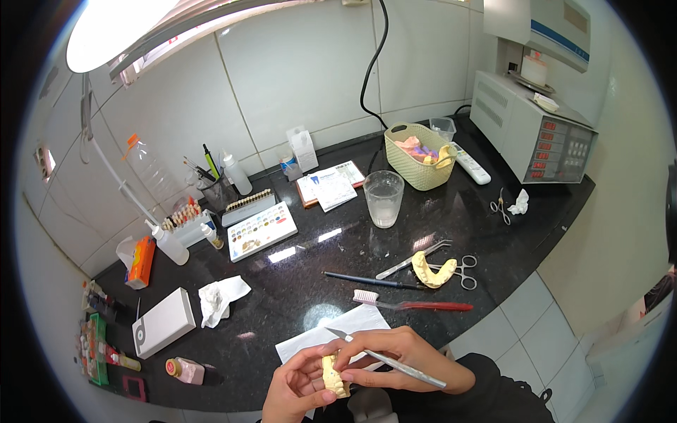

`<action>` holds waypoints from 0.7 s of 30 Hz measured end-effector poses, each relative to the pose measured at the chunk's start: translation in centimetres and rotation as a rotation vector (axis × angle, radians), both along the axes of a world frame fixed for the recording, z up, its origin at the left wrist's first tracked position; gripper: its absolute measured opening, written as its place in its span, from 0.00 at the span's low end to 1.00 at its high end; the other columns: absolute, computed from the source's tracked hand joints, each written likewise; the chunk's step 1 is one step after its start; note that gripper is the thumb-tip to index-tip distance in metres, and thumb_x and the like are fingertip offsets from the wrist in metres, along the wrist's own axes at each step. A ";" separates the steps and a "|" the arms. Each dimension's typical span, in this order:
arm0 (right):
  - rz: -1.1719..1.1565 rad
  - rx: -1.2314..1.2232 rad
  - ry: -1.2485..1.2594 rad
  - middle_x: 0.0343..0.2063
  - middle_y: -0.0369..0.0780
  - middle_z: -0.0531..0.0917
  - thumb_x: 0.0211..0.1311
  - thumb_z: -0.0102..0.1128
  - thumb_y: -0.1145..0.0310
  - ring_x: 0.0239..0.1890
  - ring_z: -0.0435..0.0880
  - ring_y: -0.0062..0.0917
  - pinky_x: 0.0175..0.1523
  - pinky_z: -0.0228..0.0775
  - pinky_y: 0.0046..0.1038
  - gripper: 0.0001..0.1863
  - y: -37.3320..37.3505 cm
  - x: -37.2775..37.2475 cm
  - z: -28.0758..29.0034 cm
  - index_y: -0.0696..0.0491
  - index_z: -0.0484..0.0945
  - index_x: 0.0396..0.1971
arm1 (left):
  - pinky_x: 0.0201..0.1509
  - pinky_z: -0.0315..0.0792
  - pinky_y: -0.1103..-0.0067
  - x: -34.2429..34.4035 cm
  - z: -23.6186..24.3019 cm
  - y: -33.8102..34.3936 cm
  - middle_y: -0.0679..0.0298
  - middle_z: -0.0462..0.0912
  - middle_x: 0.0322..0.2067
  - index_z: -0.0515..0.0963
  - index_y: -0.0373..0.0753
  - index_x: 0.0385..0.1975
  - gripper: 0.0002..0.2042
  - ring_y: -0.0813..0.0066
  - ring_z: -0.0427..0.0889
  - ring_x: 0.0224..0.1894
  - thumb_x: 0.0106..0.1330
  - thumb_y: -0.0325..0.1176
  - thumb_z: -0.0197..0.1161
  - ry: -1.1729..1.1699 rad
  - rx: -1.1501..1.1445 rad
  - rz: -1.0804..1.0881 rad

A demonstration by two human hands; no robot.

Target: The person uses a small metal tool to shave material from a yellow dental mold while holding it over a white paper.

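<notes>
My left hand (288,384) is closed around a small yellow plaster dental model (331,374) with teeth along one edge. Between the fingers of my right hand (405,352) lies a slim silver knife (412,375), its pointed blade tilted up and to the left, apart from the teeth. The right fingertips also touch the model's side. Both hands are low in the view, over the near edge of a white paper sheet (367,321). Beyond them rest a red-handled toothbrush (430,306), a dark blue thin brush (370,280), and a horseshoe-shaped yellow model (423,270) lying over scissor-handled metal forceps (468,273).
A glass of cloudy water (384,204) stands mid-counter, near a beige basket (419,166). At left are a paint palette (262,231), crumpled tissue (222,296), a white box (166,324) and a pink bottle (189,371). A grey furnace-like machine (522,127) occupies the right back.
</notes>
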State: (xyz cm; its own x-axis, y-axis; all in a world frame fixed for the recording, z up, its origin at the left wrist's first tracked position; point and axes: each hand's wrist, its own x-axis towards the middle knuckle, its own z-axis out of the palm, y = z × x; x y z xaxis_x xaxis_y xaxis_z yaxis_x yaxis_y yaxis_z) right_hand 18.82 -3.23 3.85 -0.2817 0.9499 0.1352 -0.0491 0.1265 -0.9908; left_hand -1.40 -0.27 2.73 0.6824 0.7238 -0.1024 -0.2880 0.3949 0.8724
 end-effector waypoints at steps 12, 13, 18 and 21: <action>-0.282 0.142 0.004 0.40 0.44 0.81 0.59 0.60 0.69 0.41 0.83 0.29 0.47 0.73 0.27 0.16 -1.7 -1.0 -2.1 0.55 0.76 0.47 | 0.60 0.69 0.73 1.6 -1.1 0.0 0.61 0.74 0.34 0.67 0.31 0.44 0.25 0.75 0.77 0.40 0.47 0.23 0.72 -0.028 0.025 0.310; -0.282 0.190 -0.065 0.40 0.44 0.81 0.57 0.63 0.70 0.40 0.83 0.29 0.45 0.74 0.26 0.17 -1.6 -1.3 -2.1 0.55 0.76 0.47 | 0.60 0.69 0.73 1.5 -1.2 0.0 0.61 0.74 0.34 0.67 0.32 0.43 0.24 0.75 0.77 0.41 0.47 0.23 0.72 -0.030 0.022 0.330; -0.357 0.288 -0.255 0.33 0.42 0.83 0.47 0.69 0.75 0.34 0.84 0.26 0.36 0.75 0.23 0.19 -1.8 -1.9 -2.3 0.55 0.78 0.43 | 0.56 0.70 0.79 0.5 -1.4 -0.2 0.54 0.68 0.56 0.56 0.35 0.63 0.38 0.69 0.72 0.56 0.53 0.29 0.70 0.143 0.016 0.199; -0.349 0.286 -0.253 0.30 0.41 0.83 0.48 0.69 0.76 0.33 0.84 0.26 0.35 0.74 0.23 0.17 -1.6 -1.9 -2.0 0.55 0.79 0.41 | 0.57 0.70 0.76 0.9 -1.7 -0.4 0.59 0.72 0.42 0.64 0.34 0.48 0.27 0.74 0.74 0.47 0.50 0.23 0.70 0.118 0.115 0.305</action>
